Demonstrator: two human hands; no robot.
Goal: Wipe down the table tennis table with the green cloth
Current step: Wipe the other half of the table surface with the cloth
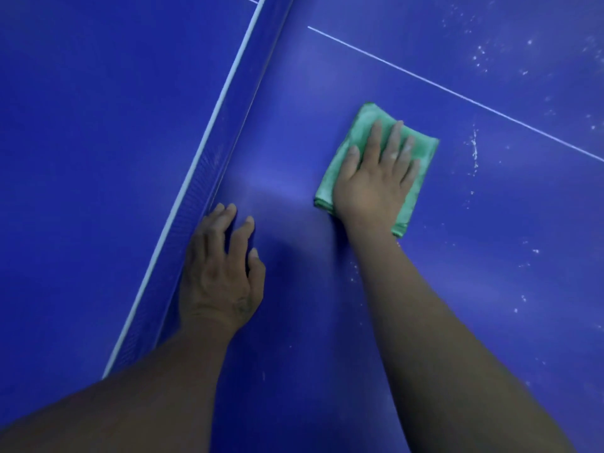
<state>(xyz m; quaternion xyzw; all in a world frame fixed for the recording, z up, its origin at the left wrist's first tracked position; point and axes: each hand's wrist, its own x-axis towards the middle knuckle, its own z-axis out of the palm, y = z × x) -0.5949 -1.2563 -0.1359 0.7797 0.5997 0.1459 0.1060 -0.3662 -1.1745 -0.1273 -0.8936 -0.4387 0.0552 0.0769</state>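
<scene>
Your right hand (372, 181) presses flat on the green cloth (423, 148) — your left hand (219, 273) rests, fingers loose, on the blue worktop (474, 273).

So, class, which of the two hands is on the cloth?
The right hand, pressed flat on the green cloth. The left hand touches only the bare table, beside the net.
</scene>
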